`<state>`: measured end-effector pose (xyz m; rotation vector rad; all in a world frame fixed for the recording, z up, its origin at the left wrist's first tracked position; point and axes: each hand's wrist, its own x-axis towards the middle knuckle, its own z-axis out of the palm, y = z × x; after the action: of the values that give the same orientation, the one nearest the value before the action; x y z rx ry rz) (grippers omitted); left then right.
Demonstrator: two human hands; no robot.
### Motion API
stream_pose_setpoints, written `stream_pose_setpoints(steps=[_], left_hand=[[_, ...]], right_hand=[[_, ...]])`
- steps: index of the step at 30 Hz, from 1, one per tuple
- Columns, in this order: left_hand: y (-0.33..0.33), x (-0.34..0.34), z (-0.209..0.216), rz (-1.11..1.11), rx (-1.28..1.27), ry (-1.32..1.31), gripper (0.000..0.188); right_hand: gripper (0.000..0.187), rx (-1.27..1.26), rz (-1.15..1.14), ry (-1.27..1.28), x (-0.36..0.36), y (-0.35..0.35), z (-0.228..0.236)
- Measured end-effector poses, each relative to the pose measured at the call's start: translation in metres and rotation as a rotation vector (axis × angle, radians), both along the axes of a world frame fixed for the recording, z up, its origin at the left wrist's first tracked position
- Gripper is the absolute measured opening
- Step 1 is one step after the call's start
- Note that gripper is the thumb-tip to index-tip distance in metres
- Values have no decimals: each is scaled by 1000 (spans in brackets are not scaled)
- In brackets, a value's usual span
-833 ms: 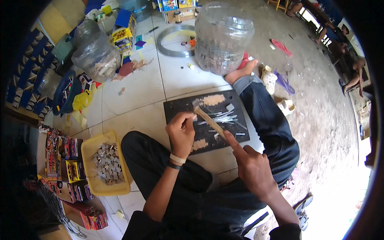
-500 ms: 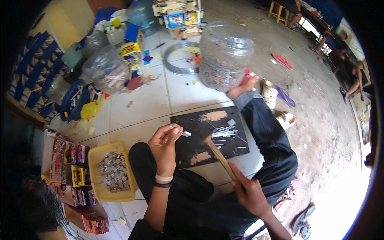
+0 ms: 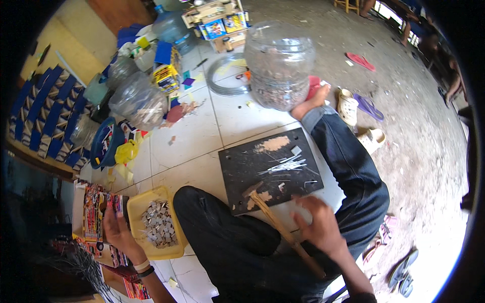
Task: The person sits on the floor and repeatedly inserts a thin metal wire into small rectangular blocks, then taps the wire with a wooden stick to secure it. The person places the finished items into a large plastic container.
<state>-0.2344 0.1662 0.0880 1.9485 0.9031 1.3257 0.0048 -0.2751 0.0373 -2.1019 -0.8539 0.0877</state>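
Note:
My left hand (image 3: 120, 233) is stretched out with fingers apart, over the side of a carton of bright printed pieces (image 3: 95, 211); I see nothing held in it. My right hand (image 3: 319, 224) hovers with spread fingers just above a hammer. The hammer (image 3: 275, 222) has a wooden handle that slants back across my lap, and its head rests on the near edge of a black board (image 3: 235, 174). On the board lie a bundle of thin metal rods (image 3: 288, 165), a small grey block (image 3: 296, 150) and a small white piece (image 3: 281, 186).
A yellow tray (image 3: 179, 250) of small pale blocks stands left of my knee. Beyond the board are a large clear plastic jar (image 3: 280, 70), a wire coil (image 3: 212, 83) and a blue basin (image 3: 101, 160). Clogs (image 3: 371, 140) and sandals (image 3: 361, 61) lie to the right.
My left hand has moved left and down from the board to the carton; the block on a wire is gone from it. My right hand has let go of the hammer, which now lies down.

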Motion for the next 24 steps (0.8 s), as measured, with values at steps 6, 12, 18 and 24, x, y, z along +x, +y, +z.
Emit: stream_pose_setpoints(steps=[6,12,18,24], left_hand=[[-35,70,-16,-139,42,181,29],[-138,189,-50,-632,-51,233,16],[-172,248,-68,-891,-229,251,23],[-161,241,-91,-789,-6,299,19]], right_hand=[[26,-67,-306,-216,110,47,-23],[23,-114,-284,-226,124,65,-43],[28,96,-103,-51,119,81,-37],[35,79,160,39,91,123,-40]])
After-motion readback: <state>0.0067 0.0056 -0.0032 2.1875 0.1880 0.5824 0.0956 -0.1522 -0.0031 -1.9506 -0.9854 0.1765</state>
